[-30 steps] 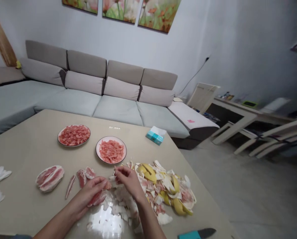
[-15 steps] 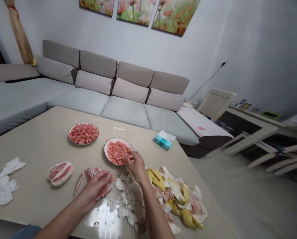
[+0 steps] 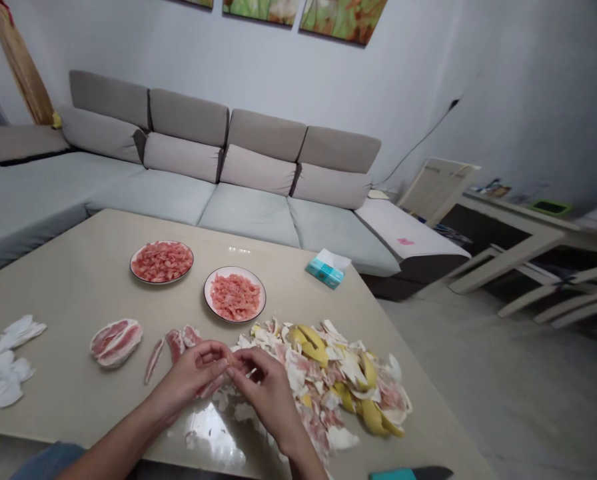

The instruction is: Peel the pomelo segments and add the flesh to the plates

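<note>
Left hand (image 3: 193, 377) and right hand (image 3: 268, 393) meet low in my feed, just below the nearer plate (image 3: 234, 322). Both are curled almost closed, with their fingertips (image 3: 227, 365) pressed together. I cannot tell what is pinched between them, though a sliver of pink pomelo pulp (image 3: 209, 387) shows under the left palm.

From here, the step in hand looks like picking the pulp away from its membrane, bit by bit. I judge that the next move calls for a light, close pinch that keeps the flesh from crumbling.

Working left to right from that plate: white membrane scraps (image 3: 4, 368) lie well off to its left, and a peeled pomelo segment (image 3: 116, 343) sits nearer. Just left of the hands, closer to the plate, are a thin pulp strip (image 3: 154, 361) and two small pieces of segment (image 3: 176, 345). Beyond the plate, a second plate (image 3: 131, 263) is heaped with pulp, as is the nearer one. To the right of the nearer plate are a tissue box (image 3: 328, 269) and a heap of pith and yellow pomelo peel (image 3: 331, 380), which nearly touches the right hand. A teal-handled knife (image 3: 411, 473) lies further right, at the bottom of the view.
</note>
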A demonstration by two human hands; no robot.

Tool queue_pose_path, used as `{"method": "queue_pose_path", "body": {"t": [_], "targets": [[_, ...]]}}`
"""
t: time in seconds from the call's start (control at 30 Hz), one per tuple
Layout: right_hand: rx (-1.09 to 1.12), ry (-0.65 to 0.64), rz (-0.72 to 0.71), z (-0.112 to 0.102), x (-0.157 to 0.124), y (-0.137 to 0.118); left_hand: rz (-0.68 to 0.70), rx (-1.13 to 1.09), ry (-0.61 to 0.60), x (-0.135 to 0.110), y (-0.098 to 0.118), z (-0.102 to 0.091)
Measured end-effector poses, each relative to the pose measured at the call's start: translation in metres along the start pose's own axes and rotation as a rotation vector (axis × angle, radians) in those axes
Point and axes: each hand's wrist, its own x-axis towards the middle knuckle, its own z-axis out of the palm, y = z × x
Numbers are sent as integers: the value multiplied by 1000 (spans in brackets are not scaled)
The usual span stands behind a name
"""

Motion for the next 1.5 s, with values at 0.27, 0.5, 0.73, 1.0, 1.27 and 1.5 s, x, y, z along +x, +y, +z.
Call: {"method": "queue_pose_path", "body": {"t": [0.27, 0.5, 0.73, 1.0, 1.27, 1.5], "targets": [[-8, -20, -62, -6, -7, -2, 21, 47, -21, 0, -2, -5], [-6, -4, -48, -6, -8, -3, 96, 243, 29, -1, 1, -6], [-13, 114, -111, 3, -10, -2, 99, 265, 30, -3, 2, -5], [177, 150, 50, 7, -6, 4, -23, 84, 55, -3, 1, -1], [478, 39, 226, 4, 6, 12, -12, -65, 45, -4, 3, 2], [765, -116, 253, 13, 7, 23, -63, -207, 16, -4, 4, 1]]}}
